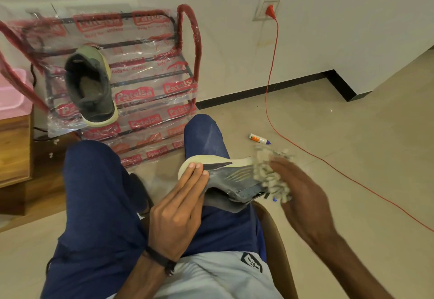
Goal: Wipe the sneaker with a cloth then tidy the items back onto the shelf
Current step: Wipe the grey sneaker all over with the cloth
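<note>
Sneaker [225, 177] lay on side across right thigh, heel steadied by left hand [178, 207], fingers straight, pressing only
Right hand [303, 195], blurred, clutched shaggy cloth [270, 174] at toe end
Risk: unclamped sneaker could slide off knee under wiping force
Glue bottle [259, 139] and red cable [272, 82] on floor, trip hazard en route to shelf [150, 77]

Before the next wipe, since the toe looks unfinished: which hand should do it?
The right hand. It already grips the cloth against the toe of the sneaker, while the left hand steadies the heel with straight fingers.
</note>
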Demonstrator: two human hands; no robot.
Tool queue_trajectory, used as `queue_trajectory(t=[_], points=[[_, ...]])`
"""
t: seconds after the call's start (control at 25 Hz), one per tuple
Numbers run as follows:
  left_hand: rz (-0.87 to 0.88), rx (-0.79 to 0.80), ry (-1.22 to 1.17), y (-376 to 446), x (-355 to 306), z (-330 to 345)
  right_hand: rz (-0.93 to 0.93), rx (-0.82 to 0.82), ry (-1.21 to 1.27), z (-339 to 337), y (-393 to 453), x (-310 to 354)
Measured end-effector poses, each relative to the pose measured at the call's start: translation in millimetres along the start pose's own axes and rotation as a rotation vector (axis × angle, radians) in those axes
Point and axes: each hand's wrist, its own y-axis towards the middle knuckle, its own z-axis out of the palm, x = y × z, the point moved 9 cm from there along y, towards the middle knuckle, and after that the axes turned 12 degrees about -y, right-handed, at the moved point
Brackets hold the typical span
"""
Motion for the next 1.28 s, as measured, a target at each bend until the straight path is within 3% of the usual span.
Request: queue_trajectory(t=[0.08, 0.16, 0.32, 0.44, 0.56, 0.68, 0.8, 0.92, 1.0, 1.12, 1.2, 1.28], points=[[-0.004, -0.015, -0.008, 3, -6, 5, 0.147, -0.077, 0.016, -8, -5, -26], [-0.003, -0.015, 0.000, 5, -10, 8, 0.178, -0.100, 0.108, 1, -8, 6], [-0.085, -0.020, -0.021, -3, 11, -6, -0.099, 0.011, 0.277, 22, -12, 114], [-0.091, -0.017, -0.025, -7, 18, -16, -0.233, 0.006, 0.090, 14, -8, 81], [-0.087, -0.037, -0.045, -3, 8, -10, -0.037, -0.016, 0.031, 3, -5, 6], [-0.121, -0.064, -0.067, 0, 6, -1, 0.095, -0.057, 0.169, 13, -9, 24], [-0.182, -0.078, -0.084, -4, 20, -8, -0.070, 0.025, 0.277, 25, -14, 108], [-0.173, -0.067, -0.065, -9, 29, -20, -0.274, 0.058, 0.170, 18, -13, 111], [-0.131, -0.043, -0.042, -6, 26, -18, -0.221, 0.017, 0.063, 11, -11, 63], [-0.103, -0.030, -0.061, -1, 16, -7, 0.031, -0.029, 0.044, -2, -11, -5], [-0.116, -0.045, -0.077, 0, 15, -4, 0.100, -0.060, 0.123, 3, -12, 14], [-0.151, -0.064, -0.098, -1, 21, -6, 0.028, -0.022, 0.213, 15, -12, 75]])
